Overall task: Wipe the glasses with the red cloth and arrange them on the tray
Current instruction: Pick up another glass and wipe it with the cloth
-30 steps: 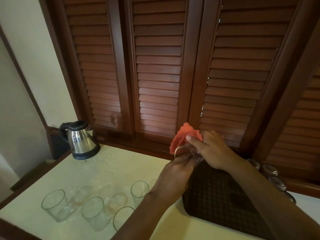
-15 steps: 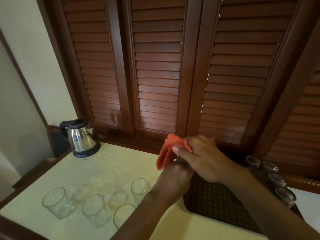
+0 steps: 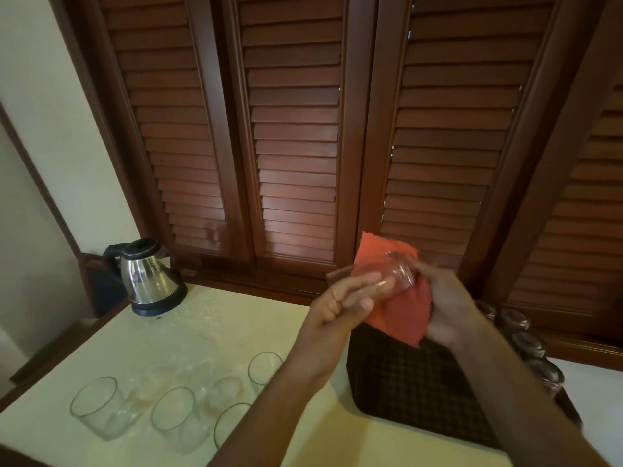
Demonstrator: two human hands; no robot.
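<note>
You hold one clear glass (image 3: pixel 397 276) in the air, above the far edge of the dark tray (image 3: pixel 414 392), and it lies almost on its side. Its long axis runs from your left hand (image 3: pixel 340 308) up and to the right, toward the shutters (image 3: pixel 296 129). Your left hand grips the near end: the fingers (image 3: pixel 367 286) curl around the wall of the glass, and the thumb lies below it. Your right hand (image 3: pixel 448 308) holds the red cloth (image 3: pixel 397 311) against the other side of the glass; the cloth hangs down from the palm and also stands up behind the glass. The fingers of this hand are bent on the cloth, but how tightly they pinch it I cannot tell.

For the coming move this matters: the tray is directly below and a little to the right of the glass. I think you must first turn the glass until its axis is vertical and then lower it. The wiped glasses (image 3: pixel 526 342) stand in a row along the right edge of the tray, so the free place is on your right side, and the right hand is nearer to it. The unwiped glasses (image 3: pixel 172 417) wait on the counter (image 3: pixel 168 332) at your left, well apart from the tray, near the kettle (image 3: pixel 148 274).
</note>
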